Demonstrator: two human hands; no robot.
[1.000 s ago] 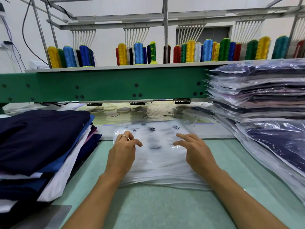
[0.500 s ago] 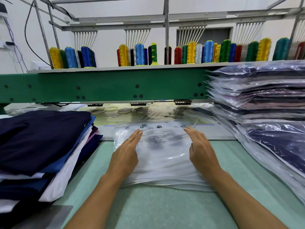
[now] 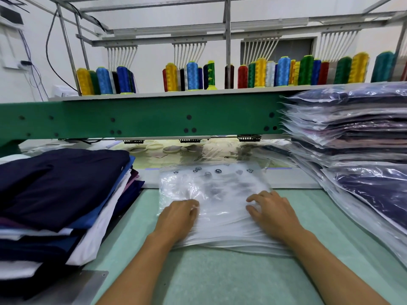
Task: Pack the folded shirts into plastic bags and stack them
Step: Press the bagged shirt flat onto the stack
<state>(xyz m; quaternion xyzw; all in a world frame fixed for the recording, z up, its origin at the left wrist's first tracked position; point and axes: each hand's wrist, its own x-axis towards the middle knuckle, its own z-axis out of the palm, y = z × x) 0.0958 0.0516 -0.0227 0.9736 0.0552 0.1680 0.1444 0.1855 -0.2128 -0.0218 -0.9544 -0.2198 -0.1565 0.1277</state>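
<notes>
A pile of empty clear plastic bags (image 3: 217, 183) with small printed symbols lies flat on the pale green table (image 3: 220, 280) in front of me. My left hand (image 3: 177, 217) sits on the pile's near left part, fingers curled, with the tips tucked under the top film. My right hand (image 3: 272, 213) is on the near right part, its curled fingertips also under the film. Unpacked folded shirts (image 3: 59, 186), navy, blue and white, are piled at the left. Packed shirts in bags (image 3: 352, 137) are stacked high at the right.
A green machine beam (image 3: 143, 117) crosses the view low over the far side of the table, with several coloured thread spools (image 3: 264, 71) on top. Loose packed bags slope down at the right (image 3: 374, 194). A metal plate (image 3: 92, 282) lies at the near left.
Both hands have slid back toward me from the far part of the bag pile, and the fingers went from stretched flat to curled into the top film.
</notes>
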